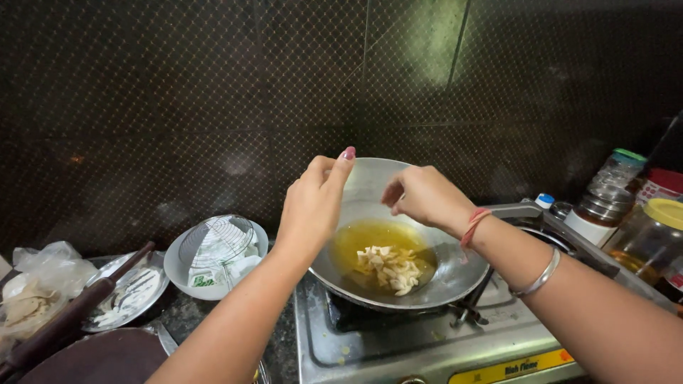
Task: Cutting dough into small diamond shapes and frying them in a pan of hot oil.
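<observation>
Both hands are raised over a steel wok (441,274) that sits on a gas stove (398,341). The left hand (313,203) comes in from seven o'clock, wrist bent back, thumb and fingers drawn together and pointing up toward twelve, one painted nail showing at the top; whether anything is pinched between them cannot be told. The right hand (425,195) reaches in from four o'clock, palm down, fingers curled loosely downward above the far rim, nothing visibly in its grasp. On the right forearm there are two bands: one red thread (473,226) at the wrist and one silver bangle (538,277) further up.

There is one wok, at the centre of the view, with a shallow pool of yellow oil (370,238) in its bottom. A single cluster of pale, cream-coloured cut pieces (389,269) lies in the oil toward five o'clock of the pool, too many and too small to count.

At nine o'clock of the wok, on the counter, stands one white bowl (178,274) with a wire skimmer (215,240) resting in it, then one steel plate (131,295), one dark rolling pin (67,320) and one plastic bag (35,284). At three o'clock several lidded jars (651,235) cluster together.
</observation>
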